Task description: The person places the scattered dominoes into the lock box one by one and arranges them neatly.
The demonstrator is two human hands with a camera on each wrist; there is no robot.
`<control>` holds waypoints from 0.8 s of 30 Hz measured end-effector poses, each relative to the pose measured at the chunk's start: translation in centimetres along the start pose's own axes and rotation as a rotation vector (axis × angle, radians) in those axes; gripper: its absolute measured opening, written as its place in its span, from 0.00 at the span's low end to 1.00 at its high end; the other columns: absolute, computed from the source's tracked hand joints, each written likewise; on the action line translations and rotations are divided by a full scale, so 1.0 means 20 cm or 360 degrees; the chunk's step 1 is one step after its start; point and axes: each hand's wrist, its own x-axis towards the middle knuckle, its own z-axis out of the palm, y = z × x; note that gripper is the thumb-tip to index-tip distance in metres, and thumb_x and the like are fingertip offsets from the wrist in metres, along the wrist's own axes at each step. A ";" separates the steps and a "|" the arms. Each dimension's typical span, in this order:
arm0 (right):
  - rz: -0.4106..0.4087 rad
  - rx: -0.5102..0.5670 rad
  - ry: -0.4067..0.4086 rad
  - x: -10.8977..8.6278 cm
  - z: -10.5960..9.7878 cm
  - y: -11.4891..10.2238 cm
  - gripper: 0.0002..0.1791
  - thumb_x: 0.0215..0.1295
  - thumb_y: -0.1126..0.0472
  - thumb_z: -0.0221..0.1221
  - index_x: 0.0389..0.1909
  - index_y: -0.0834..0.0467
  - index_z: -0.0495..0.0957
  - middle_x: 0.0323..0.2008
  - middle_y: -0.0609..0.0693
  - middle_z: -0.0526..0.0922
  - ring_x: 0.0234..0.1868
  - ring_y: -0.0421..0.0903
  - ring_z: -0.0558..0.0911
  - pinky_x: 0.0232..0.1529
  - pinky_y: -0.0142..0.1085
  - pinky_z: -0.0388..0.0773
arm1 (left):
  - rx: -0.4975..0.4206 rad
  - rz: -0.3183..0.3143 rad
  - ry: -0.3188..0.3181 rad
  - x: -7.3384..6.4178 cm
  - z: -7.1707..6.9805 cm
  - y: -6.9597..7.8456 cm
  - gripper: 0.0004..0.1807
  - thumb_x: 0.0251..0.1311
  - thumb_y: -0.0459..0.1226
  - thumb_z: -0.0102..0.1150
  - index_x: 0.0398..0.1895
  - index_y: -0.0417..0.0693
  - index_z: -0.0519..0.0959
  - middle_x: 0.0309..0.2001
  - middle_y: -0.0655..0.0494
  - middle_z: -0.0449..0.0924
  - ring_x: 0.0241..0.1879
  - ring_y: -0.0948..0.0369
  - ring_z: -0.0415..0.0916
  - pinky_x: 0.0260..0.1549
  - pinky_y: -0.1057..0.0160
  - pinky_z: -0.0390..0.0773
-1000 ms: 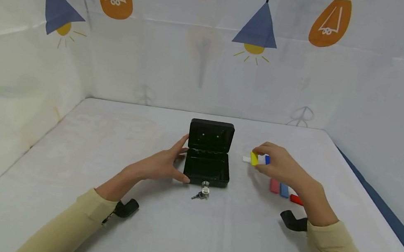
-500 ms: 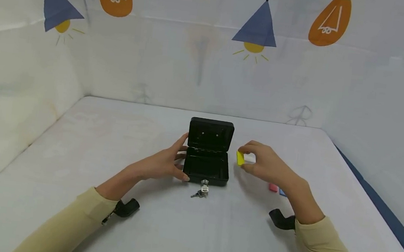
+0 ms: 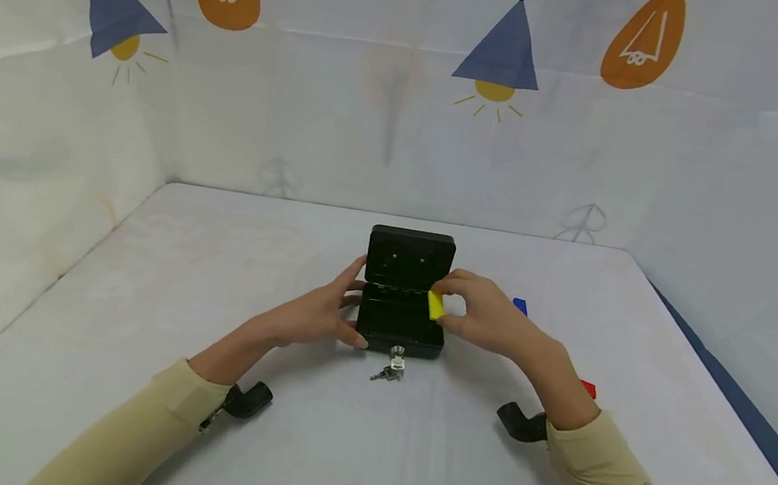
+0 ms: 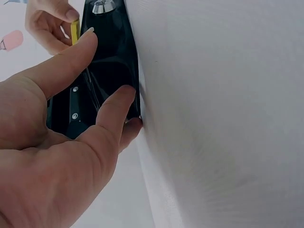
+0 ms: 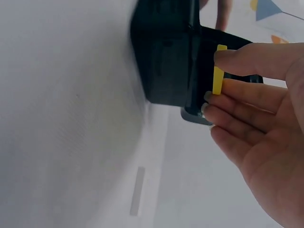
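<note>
A black cash box (image 3: 400,332) stands with its lid (image 3: 410,258) raised. A silver lock (image 3: 397,352) with keys (image 3: 385,373) is at its front. My left hand (image 3: 316,314) holds the box's left side, thumb at the front corner and fingers along the side wall. Between thumb and fingers, my right hand (image 3: 489,314) pinches a thin yellow rectangular block (image 3: 435,305) upright at the box's right edge. In the right wrist view the yellow block (image 5: 218,70) shows edge-on, with the box (image 5: 166,52) behind it. The box floor is dark, and its contents cannot be made out.
A dark blue block (image 3: 520,306) lies behind my right hand, and a red block (image 3: 588,388) lies beside the right forearm. A white block (image 5: 137,191) is on the table in the right wrist view. White cloth walls (image 3: 288,119) with lamp prints surround the table (image 3: 351,446).
My right hand has carried the yellow block left, from beside the loose blocks to the box's right edge. My left hand stays at the box, which has not visibly moved.
</note>
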 end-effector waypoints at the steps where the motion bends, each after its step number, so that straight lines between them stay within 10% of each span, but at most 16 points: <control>1: -0.0004 0.0000 -0.0014 0.00 0.01 -0.01 0.21 0.60 0.63 0.65 0.55 0.61 0.80 0.55 0.54 0.80 0.54 0.53 0.79 0.54 0.47 0.81 | 0.0002 0.0001 -0.0002 0.00 0.00 0.00 0.71 0.49 0.32 0.76 0.76 0.82 0.29 0.79 0.53 0.48 0.79 0.48 0.49 0.72 0.40 0.56; 24: -0.0028 -0.0178 -0.0180 0.11 0.18 -0.13 0.23 0.64 0.57 0.65 0.60 0.60 0.79 0.58 0.54 0.80 0.58 0.50 0.80 0.60 0.44 0.78 | -0.0030 0.0014 -0.0031 -0.01 -0.01 0.00 0.70 0.51 0.32 0.75 0.76 0.82 0.29 0.79 0.52 0.47 0.79 0.49 0.49 0.72 0.43 0.58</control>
